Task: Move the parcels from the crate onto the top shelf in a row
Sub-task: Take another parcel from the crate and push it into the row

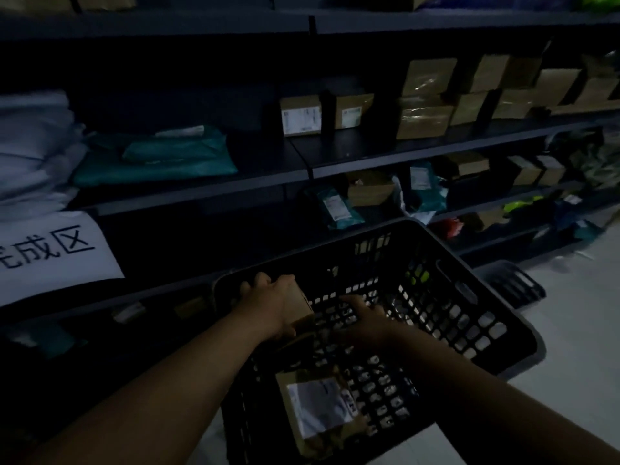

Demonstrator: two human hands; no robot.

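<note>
A: Dim light. Left hand (275, 305) wrapped round a small brown box (300, 308), at the crate's (469, 286) far-left inner corner, box tilted and off the mesh floor as far as I can judge.

B: Grip advice?

A: Thumb one side, fingers the other, so it looks firm enough. I'd lift it straight up past the rim before swinging toward the shelving, so the corner doesn't catch the slotted wall. Top shelf (302, 23) sits high at the frame's upper edge; a long reach.

B: Right hand?

A: Right hand (364, 317) is down in the crate, just beside the box, fingers spread over the floor. Holding nothing that I can see. Could steady the crate or go for the next parcel.

B: Contents?

A: One labelled parcel (322, 412) lies flat near the crate's near edge, white label up. Otherwise mostly bare mesh. Middle shelf (436, 147) carries teal mailers (161, 156) at left, brown cartons (426, 105) at right.
</note>
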